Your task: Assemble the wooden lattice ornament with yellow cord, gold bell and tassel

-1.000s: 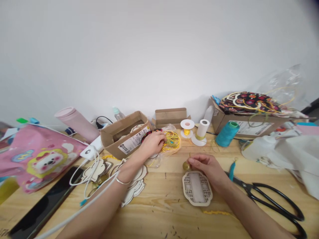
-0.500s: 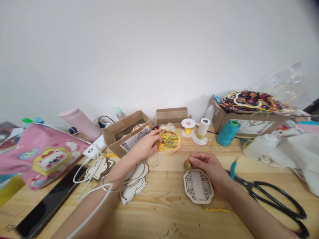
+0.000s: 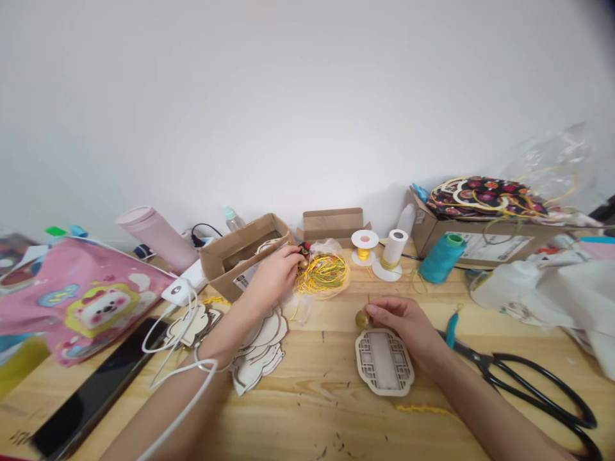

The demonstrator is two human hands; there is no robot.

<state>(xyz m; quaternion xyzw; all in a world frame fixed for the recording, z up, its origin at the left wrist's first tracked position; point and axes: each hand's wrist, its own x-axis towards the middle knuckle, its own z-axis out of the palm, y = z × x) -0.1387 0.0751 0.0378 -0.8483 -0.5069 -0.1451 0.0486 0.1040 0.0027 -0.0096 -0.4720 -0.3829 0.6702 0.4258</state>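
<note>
While the right hand (image 3: 402,326) pinches a gold bead (image 3: 362,319) on a thin yellow cord (image 3: 368,301) just above a fretwork wooden plaque (image 3: 384,362), the left hand (image 3: 271,278) grips a second small bead (image 3: 303,263) beside a tangle of yellow cord (image 3: 321,275) on the worktop (image 3: 307,416); a loosened grip could drop either bead, and the tangle could snag.

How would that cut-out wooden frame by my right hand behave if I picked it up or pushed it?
The thin cut-out wooden frame probably feels light and stiff, as it looks like flat, thin board. Its narrow lattice bars look like the fragile part and might snap if flexed. Lying flat on the wooden table, it would likely slide when pushed, not roll.
</note>
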